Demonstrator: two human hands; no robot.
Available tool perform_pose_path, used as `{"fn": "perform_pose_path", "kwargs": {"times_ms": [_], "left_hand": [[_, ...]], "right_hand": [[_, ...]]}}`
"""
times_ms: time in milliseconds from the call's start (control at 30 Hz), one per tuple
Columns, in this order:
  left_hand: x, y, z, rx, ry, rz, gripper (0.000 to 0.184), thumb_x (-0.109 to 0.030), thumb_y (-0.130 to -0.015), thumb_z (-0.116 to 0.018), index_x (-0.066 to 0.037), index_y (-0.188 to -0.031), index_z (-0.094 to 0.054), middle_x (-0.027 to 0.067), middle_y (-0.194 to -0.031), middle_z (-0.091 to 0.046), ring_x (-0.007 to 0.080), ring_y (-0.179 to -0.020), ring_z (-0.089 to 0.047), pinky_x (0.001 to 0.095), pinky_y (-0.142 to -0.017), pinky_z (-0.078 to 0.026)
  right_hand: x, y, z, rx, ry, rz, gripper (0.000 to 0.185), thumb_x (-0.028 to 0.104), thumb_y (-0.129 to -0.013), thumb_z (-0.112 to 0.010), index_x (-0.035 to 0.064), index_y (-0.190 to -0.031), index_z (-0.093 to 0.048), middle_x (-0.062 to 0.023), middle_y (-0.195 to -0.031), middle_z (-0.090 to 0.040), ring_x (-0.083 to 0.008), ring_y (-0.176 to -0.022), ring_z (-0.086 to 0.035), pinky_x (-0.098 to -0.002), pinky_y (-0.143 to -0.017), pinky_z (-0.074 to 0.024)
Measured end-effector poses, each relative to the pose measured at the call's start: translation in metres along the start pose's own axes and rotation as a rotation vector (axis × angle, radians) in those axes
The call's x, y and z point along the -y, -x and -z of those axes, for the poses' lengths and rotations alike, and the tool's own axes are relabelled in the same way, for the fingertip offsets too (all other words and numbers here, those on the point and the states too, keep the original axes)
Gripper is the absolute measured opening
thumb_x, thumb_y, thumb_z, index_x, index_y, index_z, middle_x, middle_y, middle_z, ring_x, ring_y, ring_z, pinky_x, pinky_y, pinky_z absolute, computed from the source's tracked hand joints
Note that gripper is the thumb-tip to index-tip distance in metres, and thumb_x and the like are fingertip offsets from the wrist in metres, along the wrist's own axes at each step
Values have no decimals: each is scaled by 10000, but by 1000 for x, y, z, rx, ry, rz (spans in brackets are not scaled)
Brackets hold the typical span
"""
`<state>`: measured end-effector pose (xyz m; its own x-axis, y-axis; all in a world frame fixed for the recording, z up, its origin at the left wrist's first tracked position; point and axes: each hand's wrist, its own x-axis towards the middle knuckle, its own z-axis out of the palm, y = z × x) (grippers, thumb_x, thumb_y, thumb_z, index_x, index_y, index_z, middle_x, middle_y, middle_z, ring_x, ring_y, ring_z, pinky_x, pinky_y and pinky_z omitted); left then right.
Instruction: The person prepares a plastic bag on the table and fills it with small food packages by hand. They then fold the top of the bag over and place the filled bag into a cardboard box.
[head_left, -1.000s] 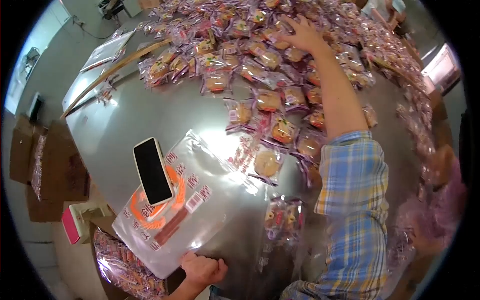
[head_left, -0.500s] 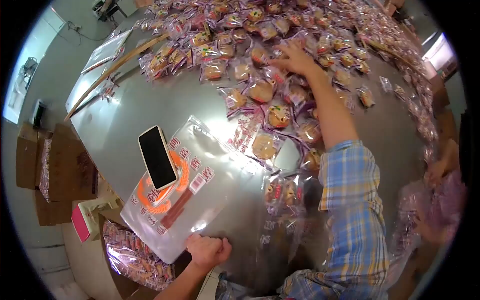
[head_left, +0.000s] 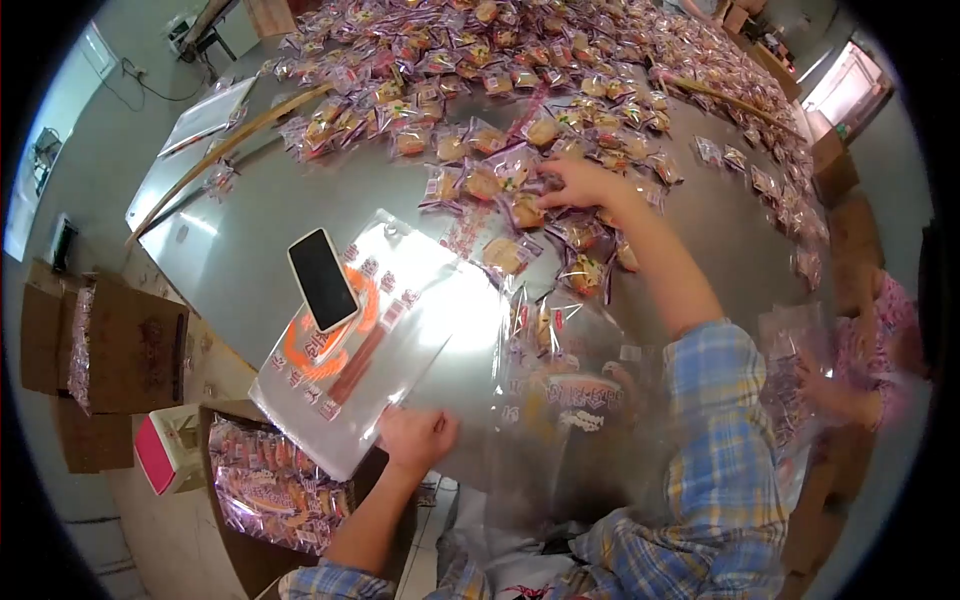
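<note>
My left hand (head_left: pixel 418 437) is closed at the near edge of a stack of flat printed clear bags (head_left: pixel 350 400); what its fingers hold, if anything, is hidden. To its right a clear printed plastic bag (head_left: pixel 585 390) lies at the table's front edge, with a few wrapped pastries (head_left: pixel 545 325) inside its far end. My right hand (head_left: pixel 578 185) reaches across the table, fingers apart and bent over purple-edged wrapped pastries (head_left: pixel 525 210), touching them. More loose packets, including one wrapped pastry (head_left: pixel 505 255), lie between this hand and the bag.
A phone (head_left: pixel 323 280) rests on the bag stack. Heaped packets (head_left: pixel 480 50) cover the table's far side, beside a wooden strip (head_left: pixel 235 130). An open carton (head_left: pixel 280 480) of filled bags stands at lower left, near a pink-and-white box (head_left: pixel 160 450). Another person's hand (head_left: pixel 835 390) is at right.
My right hand has drawn back a little toward me, and the packets near it have shifted. The clear bag's printed side now shows more plainly. My left hand stays closed in nearly the same place.
</note>
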<state>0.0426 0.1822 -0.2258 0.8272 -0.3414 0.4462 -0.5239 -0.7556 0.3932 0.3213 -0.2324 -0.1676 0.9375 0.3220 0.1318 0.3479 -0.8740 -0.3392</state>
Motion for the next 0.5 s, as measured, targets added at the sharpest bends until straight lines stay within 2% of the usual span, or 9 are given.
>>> {"fn": "perform_pose_path", "kwargs": {"times_ms": [33,133,167,267,300,367,433,500], "left_hand": [[1,1,0,-9,-5,1,313,-167,-775,-723,-155,-522,-540,48,-473,-509,266,-416,-511,395,-480,-371],[-1,0,-1,-66,22,-11,379,-132,-789,-714,-155,-500,-469,54,-450,-476,291,-405,-490,405,-479,-365],[-1,1,0,-53,27,-2,352,-146,-787,-715,-155,-510,-499,49,-457,-492,281,-409,-502,405,-479,-376],[-1,1,0,-38,29,12,294,-174,-783,-716,-158,-533,-562,39,-474,-527,263,-414,-528,408,-477,-404],[-1,2,-1,-40,14,7,288,-173,-782,-716,-159,-536,-568,40,-475,-531,265,-412,-532,410,-475,-409],[1,1,-1,-48,5,-8,284,-173,-785,-713,-159,-539,-571,45,-474,-535,271,-409,-537,411,-470,-415],[0,1,-2,-65,19,-6,288,-173,-790,-710,-158,-540,-567,55,-472,-536,279,-405,-541,410,-463,-417],[1,2,0,-52,-35,-12,306,-169,-803,-702,-153,-536,-553,66,-466,-529,287,-401,-539,414,-456,-418]], "right_hand": [[-13,7,-14,-132,160,120,631,364,-795,-841,88,-1335,-666,-123,-1050,-701,-231,-946,-666,-372,-838,-543],[-14,10,15,132,-170,-190,525,270,-840,-808,75,-1311,-681,-96,-951,-676,-175,-932,-650,-328,-829,-529],[-12,14,24,69,-166,-198,331,161,-917,-698,67,-1235,-703,-79,-949,-692,-175,-916,-647,-324,-828,-526],[-17,1,38,-296,-560,-175,259,78,-956,-579,56,-1189,-690,-59,-1011,-700,-162,-916,-646,-311,-835,-521],[-5,-5,42,-382,-643,-177,252,58,-979,-532,38,-1198,-654,-55,-1086,-699,-140,-946,-640,-290,-841,-517],[20,-17,35,-426,-602,-123,293,115,-983,-579,-3,-1249,-610,-100,-1103,-720,-218,-1016,-674,-355,-904,-527],[39,-38,8,-366,-388,-93,422,208,-962,-650,-27,-1304,-571,-148,-1130,-726,-293,-1056,-692,-404,-940,-534],[68,-38,-21,-228,21,-78,613,348,-895,-744,-30,-1339,-555,-200,-1156,-715,-362,-1062,-688,-432,-943,-538]]}}
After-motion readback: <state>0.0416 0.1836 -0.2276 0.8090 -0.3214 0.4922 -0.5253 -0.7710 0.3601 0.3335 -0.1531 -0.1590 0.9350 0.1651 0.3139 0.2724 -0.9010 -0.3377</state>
